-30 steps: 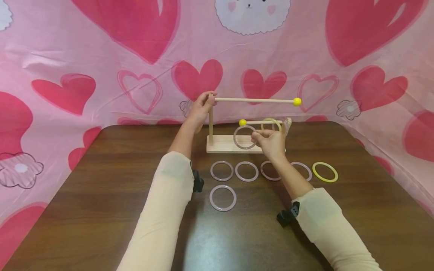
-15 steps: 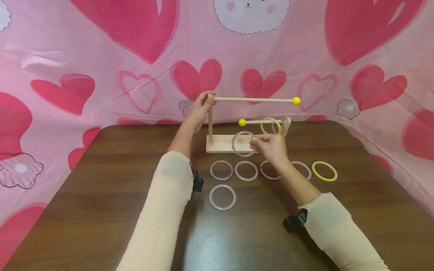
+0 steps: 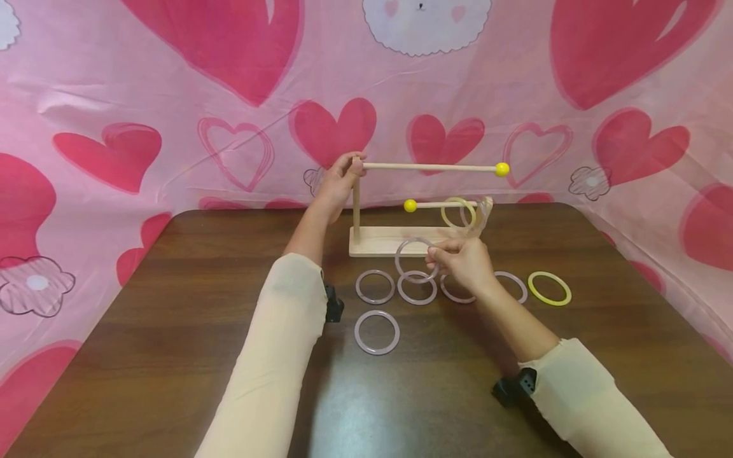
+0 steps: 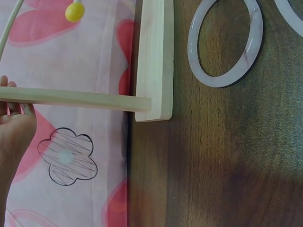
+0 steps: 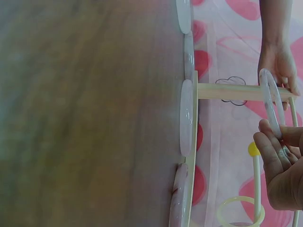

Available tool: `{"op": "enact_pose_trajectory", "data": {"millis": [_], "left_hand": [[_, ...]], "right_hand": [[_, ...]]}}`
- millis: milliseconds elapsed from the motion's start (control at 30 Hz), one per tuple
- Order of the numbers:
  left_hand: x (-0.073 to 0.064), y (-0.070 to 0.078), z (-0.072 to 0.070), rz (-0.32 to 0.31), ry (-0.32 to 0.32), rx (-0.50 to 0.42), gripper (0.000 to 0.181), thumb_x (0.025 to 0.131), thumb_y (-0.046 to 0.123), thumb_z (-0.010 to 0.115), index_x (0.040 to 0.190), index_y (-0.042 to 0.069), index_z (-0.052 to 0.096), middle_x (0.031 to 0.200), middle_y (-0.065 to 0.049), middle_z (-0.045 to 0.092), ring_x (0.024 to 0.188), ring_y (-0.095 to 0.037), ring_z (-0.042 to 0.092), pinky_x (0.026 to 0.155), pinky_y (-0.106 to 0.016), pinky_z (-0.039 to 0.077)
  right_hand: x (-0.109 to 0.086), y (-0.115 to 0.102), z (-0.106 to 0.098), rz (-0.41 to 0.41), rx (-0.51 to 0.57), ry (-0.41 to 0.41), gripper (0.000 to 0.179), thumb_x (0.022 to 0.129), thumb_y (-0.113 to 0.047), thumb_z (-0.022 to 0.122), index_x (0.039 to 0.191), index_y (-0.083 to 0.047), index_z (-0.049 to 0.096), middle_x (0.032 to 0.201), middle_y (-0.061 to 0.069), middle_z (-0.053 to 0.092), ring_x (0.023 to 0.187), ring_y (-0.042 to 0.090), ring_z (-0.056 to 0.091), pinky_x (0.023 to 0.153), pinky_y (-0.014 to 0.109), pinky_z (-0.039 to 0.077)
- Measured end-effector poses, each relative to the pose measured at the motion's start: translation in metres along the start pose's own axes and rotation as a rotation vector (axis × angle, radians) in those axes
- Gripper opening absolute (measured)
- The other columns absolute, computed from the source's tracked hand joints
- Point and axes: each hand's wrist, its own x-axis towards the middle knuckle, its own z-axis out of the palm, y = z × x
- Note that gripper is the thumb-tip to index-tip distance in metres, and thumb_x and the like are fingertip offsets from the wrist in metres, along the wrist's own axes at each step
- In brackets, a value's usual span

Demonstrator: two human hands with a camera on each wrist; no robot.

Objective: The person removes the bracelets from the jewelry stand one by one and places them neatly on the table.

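A light wooden bangle stand [image 3: 372, 243] has a long upper rod [image 3: 429, 167] and a shorter lower rod [image 3: 431, 205], each tipped with a yellow ball. My left hand [image 3: 336, 189] grips the top of its left post [image 4: 75, 98], thumb in front and fingers behind. A pale purple bangle [image 3: 397, 262] is pinched between thumb and fingers of my right hand [image 3: 468, 264], raised in front of the base. On the lower rod hang a yellow bangle [image 3: 443, 218] and some pale, see-through bangles [image 3: 484, 216] near the right post. The upper rod carries none.
Several pale purple bangles lie in a row before the stand, ending at the right in a yellow bangle [image 3: 530, 286]. Another purple bangle [image 3: 376, 352] lies nearer me. My right forearm partly covers the row. Behind the brown table [image 3: 189, 356] hangs a pink heart-print cloth [image 3: 172, 76].
My right hand has come down and toward me with the pinched bangle, from beside the lower rod's ball to over the table row. My left hand stays on the post.
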Motion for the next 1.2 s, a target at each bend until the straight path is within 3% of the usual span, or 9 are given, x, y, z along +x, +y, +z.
{"op": "enact_pose_trajectory", "data": {"millis": [233,433,667,1200], "left_hand": [[0.0,0.0,0.0,-0.003,-0.002,-0.005,0.036,0.096,0.025,0.047,0.127,0.007,0.048,0.12,-0.014,0.054,0.113,-0.022,0.049,0.098,-0.032,0.034],[0.001,-0.001,-0.001,0.012,-0.006,-0.006,0.036,0.097,0.025,0.045,0.127,0.006,0.048,0.121,-0.014,0.053,0.113,-0.023,0.049,0.098,-0.032,0.033],[0.001,-0.001,0.0,0.01,0.008,-0.003,0.035,0.096,0.025,0.046,0.126,0.007,0.049,0.118,-0.015,0.055,0.112,-0.022,0.05,0.097,-0.032,0.034],[0.001,-0.002,0.0,0.009,0.008,-0.024,0.034,0.096,0.024,0.046,0.126,0.007,0.049,0.115,-0.014,0.055,0.111,-0.022,0.049,0.097,-0.032,0.034]], "right_hand": [[-0.005,0.003,-0.002,0.049,-0.004,-0.029,0.023,0.087,-0.01,0.064,0.096,0.011,0.067,0.076,0.016,0.068,0.06,0.012,0.066,0.06,0.03,0.053],[-0.008,0.002,-0.001,0.073,0.019,-0.082,0.02,0.088,-0.006,0.063,0.094,0.013,0.065,0.077,0.021,0.067,0.07,0.032,0.067,0.061,0.034,0.054],[-0.012,0.004,0.0,0.068,-0.012,-0.139,0.022,0.088,-0.007,0.062,0.093,0.014,0.065,0.073,0.015,0.068,0.062,0.016,0.066,0.059,0.031,0.054],[-0.018,0.005,-0.004,0.083,-0.04,-0.328,0.018,0.087,-0.001,0.061,0.09,0.015,0.064,0.071,0.013,0.067,0.064,0.022,0.066,0.058,0.033,0.054]]}}
